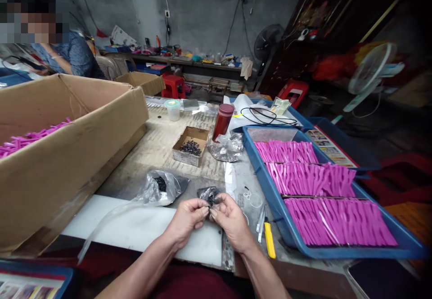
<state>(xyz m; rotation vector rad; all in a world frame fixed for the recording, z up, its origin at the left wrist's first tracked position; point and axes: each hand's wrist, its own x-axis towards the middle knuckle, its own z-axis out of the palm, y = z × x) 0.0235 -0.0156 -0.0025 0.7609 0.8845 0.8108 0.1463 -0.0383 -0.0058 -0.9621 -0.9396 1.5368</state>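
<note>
Close to the table's front edge, my left hand (189,219) and my right hand (232,220) meet fingertip to fingertip. Both are closed in a pinch, and a tiny dark thing between them is too small to name. Just behind the fingers lies a small clear bag (206,192) of black parts, partly hidden by my right hand. A larger clear bag (161,186) with black pieces rests to the left, its long plastic end trailing over a white board (135,227). Farther back stands a small open carton (189,157) holding many small dark pieces.
A blue tray (270,200) of pink plastic pieces in rows stands at right. Beside it lie a yellow-handled tool (269,238) and a thin metal tool (260,222). At left is a large cardboard box (84,141). A red-brown cup (222,121) stands behind; a person sits back left.
</note>
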